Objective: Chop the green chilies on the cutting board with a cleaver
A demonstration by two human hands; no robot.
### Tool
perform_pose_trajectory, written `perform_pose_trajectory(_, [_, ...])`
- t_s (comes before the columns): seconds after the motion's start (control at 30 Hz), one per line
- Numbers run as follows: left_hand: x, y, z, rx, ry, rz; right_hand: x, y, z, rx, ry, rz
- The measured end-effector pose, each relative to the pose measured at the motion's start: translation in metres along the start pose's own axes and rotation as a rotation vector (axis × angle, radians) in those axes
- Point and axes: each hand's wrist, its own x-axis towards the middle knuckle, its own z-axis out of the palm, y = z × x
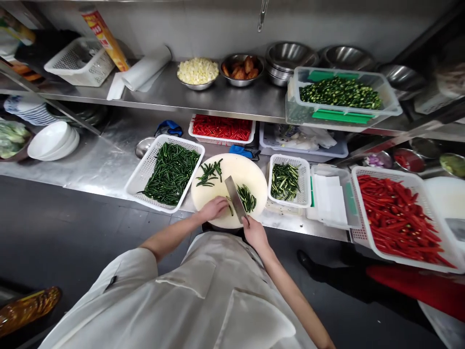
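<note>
- While the right hand is closed round the handle of the cleaver at the board's five o'clock, the blade slants toward eleven, likely to divide cut from uncut.
- Near eight o'clock, the left hand is half curled beside a green pod, perhaps to steady it; whether it grips the pod, I cannot tell.
- On the cutting board, cut pieces lie at three and longer pods at ten, apparently to avoid mixing.
- At nine stands the large basket of green pods, seemingly for left-side reach; at three, the small basket of cut pieces.
- Farther along the table, a red-filled tray sits toward twelve, probably out of the way.
</note>
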Motion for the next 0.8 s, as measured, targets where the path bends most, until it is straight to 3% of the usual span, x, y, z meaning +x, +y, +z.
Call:
perform_pose_trajectory(0.1, [-0.002,-0.029,-0.028,0.143,0.214,-0.277,-0.025,0.027,-0.002,0.028,-0.085,-0.059])
perform_pose_trajectory(0.2, [-0.009,-0.049,-0.041,0.244,0.251,-0.420,-0.047,0.053,-0.001,0.040,-0.196,-0.087])
perform_pose_trajectory(0.3, [-0.012,-0.043,-0.029,0.239,0.195,-0.369,-0.053,0.065,-0.002,0.016,-0.185,-0.011])
perform_pose_trajectory(0.47, [-0.001,-0.011,0.003,0.160,0.057,-0.161,-0.042,0.051,-0.008,-0.090,-0.136,0.068])
perform_pose_trajectory(0.53, [0.004,-0.008,0.004,0.169,0.112,-0.198,-0.039,0.044,-0.011,-0.103,-0.145,0.060])
perform_pose_trajectory(0.63, [0.004,-0.016,-0.006,0.228,0.302,-0.394,-0.038,0.038,-0.011,-0.104,-0.164,0.067])
perform_pose_trajectory(0.67, [0.003,-0.019,-0.009,0.230,0.318,-0.421,-0.038,0.037,-0.009,-0.105,-0.170,0.077])
perform_pose_trajectory(0.73, [-0.001,-0.018,-0.008,0.188,0.243,-0.357,-0.038,0.033,-0.006,-0.115,-0.171,0.093])
perform_pose_trajectory(0.8, [-0.005,-0.009,0.000,0.117,0.091,-0.179,-0.038,0.028,-0.004,-0.127,-0.153,0.095])
